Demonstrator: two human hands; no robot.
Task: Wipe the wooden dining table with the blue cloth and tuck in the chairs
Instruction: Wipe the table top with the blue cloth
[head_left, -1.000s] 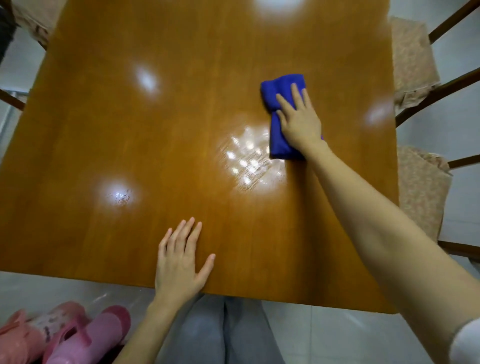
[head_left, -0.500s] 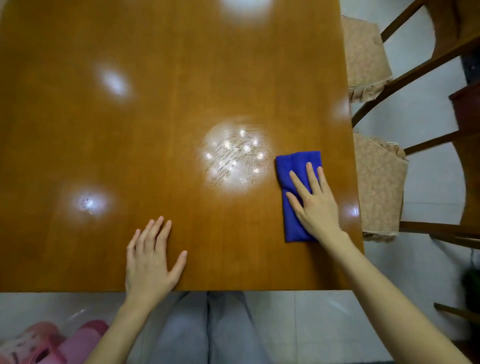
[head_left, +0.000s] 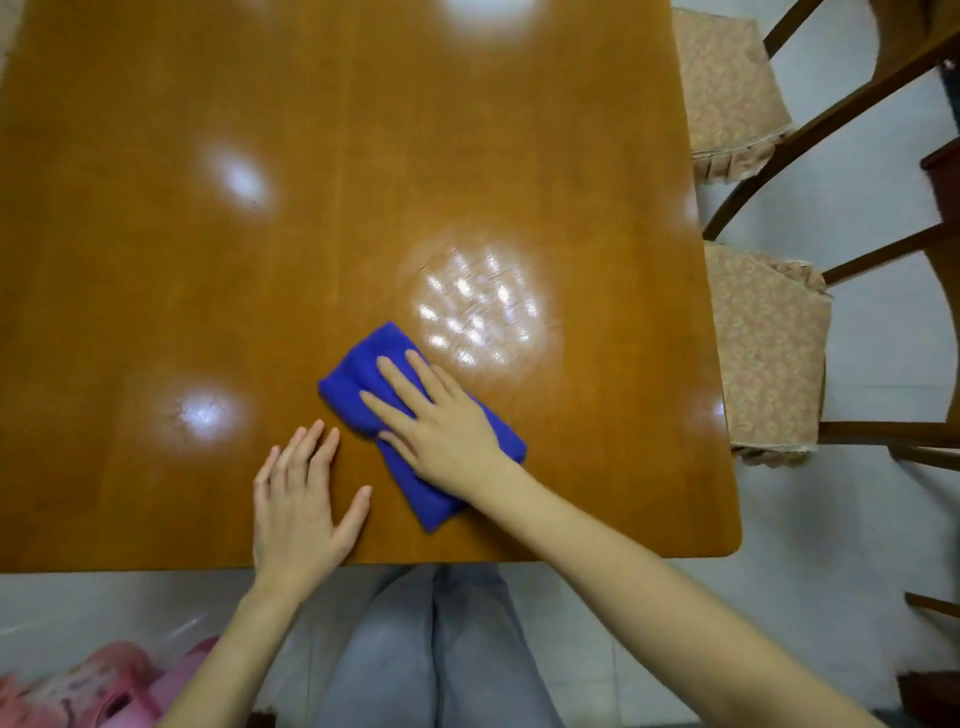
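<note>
Filling most of the view is the wooden table (head_left: 156, 260), two cushioned chairs (head_left: 769, 343) sitting along its right edge. Folded blue cloth (head_left: 345, 387) is lying near the front edge, right hand (head_left: 447, 421) pressing flat on it, fingers straight. Left hand (head_left: 296, 504) is resting spread on the wood just beside it.

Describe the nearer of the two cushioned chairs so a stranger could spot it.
Start at the wooden table. Two chairs with beige seat covers stand along its right edge. It's the near chair, beside the table's rounded corner; the far chair sits further along.
</note>
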